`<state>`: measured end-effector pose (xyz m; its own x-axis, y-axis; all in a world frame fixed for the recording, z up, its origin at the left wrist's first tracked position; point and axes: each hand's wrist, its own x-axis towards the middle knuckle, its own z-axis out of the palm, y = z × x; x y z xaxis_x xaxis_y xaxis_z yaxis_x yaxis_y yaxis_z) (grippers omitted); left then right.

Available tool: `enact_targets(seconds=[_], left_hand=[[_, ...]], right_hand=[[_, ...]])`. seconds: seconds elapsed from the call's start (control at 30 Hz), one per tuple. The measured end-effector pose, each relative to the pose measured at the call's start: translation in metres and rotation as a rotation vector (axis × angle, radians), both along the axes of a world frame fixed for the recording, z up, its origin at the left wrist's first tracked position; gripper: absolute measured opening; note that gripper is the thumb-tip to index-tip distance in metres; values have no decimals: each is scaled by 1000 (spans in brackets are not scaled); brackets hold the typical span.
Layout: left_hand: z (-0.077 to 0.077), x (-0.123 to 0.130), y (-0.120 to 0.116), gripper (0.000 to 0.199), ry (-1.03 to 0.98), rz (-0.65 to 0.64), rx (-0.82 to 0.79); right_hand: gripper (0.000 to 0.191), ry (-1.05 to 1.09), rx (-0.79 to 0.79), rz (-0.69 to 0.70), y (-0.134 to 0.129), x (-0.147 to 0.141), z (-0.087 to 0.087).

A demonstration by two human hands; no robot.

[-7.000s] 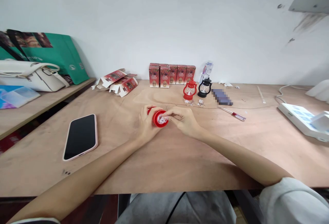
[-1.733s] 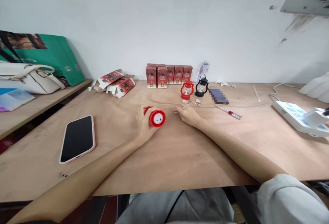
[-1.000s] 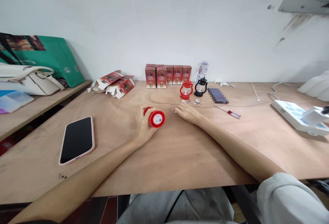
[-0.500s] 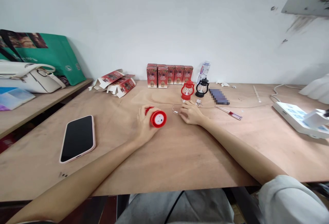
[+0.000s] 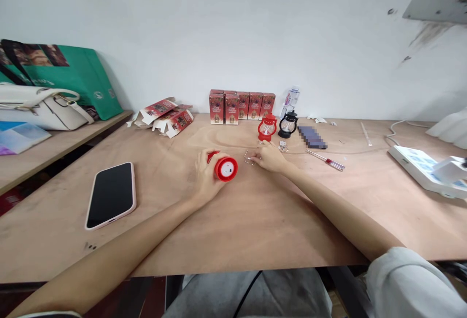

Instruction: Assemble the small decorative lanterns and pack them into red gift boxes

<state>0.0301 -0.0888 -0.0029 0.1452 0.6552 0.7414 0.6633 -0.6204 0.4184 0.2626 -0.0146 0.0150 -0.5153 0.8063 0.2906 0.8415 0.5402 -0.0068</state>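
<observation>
My left hand (image 5: 206, 178) is wrapped round a red toy lantern (image 5: 226, 168), tipped on its side with its round base and white centre facing me. To the right, my right hand (image 5: 270, 156) is closed in a pinch at a thin bent wire (image 5: 248, 158), its fingertips on the wire's right side. Behind that hand stand a red lantern (image 5: 267, 127) and a black lantern (image 5: 288, 124), both upright. Small loose metal bits (image 5: 282, 146) lie just past my right knuckles. A screwdriver (image 5: 330, 162) with a red and clear handle rests further right.
A phone (image 5: 111, 195) lies on the left of the wooden table (image 5: 251, 230). Red boxes (image 5: 231, 109) and a bottle (image 5: 291, 99) stand by the wall, with opened boxes (image 5: 175, 121) to their left. A power strip (image 5: 423, 169) sits at right, bags (image 5: 47, 109) at far left.
The bent wire has turned slightly at my right fingertips, and the right fingers have shifted a little. My left hand keeps the red lantern in the same place.
</observation>
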Motion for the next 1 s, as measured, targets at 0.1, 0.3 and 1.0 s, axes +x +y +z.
enact_targets(seconds=[0.1,0.3,1.0], left_hand=[[0,0,0,36,1,6,9],[2,0,-2,36,9,3,30],[2,-1,-1,35,91,98,-46]], right_hand=[[13,64,-80,3,-2,-3,5],[7,551,-120,73,-15,-12,6],[9,663,428,588,-71,-57,7]])
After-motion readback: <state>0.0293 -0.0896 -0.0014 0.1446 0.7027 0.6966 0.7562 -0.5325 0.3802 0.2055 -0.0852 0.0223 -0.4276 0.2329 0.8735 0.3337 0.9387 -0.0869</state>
